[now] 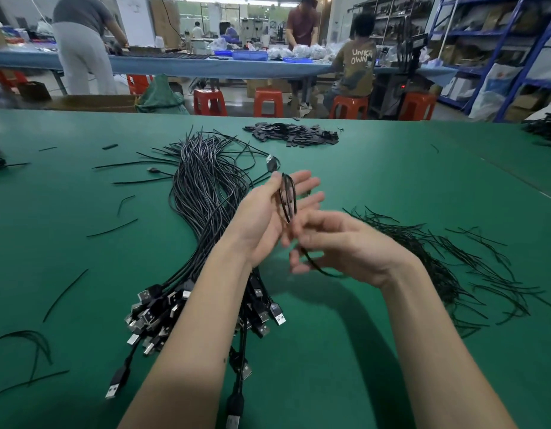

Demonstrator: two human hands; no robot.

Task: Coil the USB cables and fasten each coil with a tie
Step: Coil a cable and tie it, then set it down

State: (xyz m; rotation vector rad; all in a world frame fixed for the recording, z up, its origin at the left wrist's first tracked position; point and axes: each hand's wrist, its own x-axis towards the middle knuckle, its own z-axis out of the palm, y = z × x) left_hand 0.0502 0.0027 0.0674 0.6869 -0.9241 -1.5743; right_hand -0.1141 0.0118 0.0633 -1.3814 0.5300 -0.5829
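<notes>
My left hand (262,218) is raised palm up over the green table (392,168), fingers stretched out. Loops of a black USB cable (288,196) run between its thumb and fingers, and the thumb holds them. My right hand (345,246) is just to the right, fingers curled round the free length of the same cable, which trails below it. A big bundle of black USB cables (206,187) lies under my left forearm, plugs toward me. A heap of thin black ties (438,252) lies to the right.
A pile of small flat black pieces (292,134) sits at the far middle of the table. Loose ties (67,292) are scattered on the left. Beyond the table are red stools (268,102), a blue bench with people working, and shelving (491,41) at the right.
</notes>
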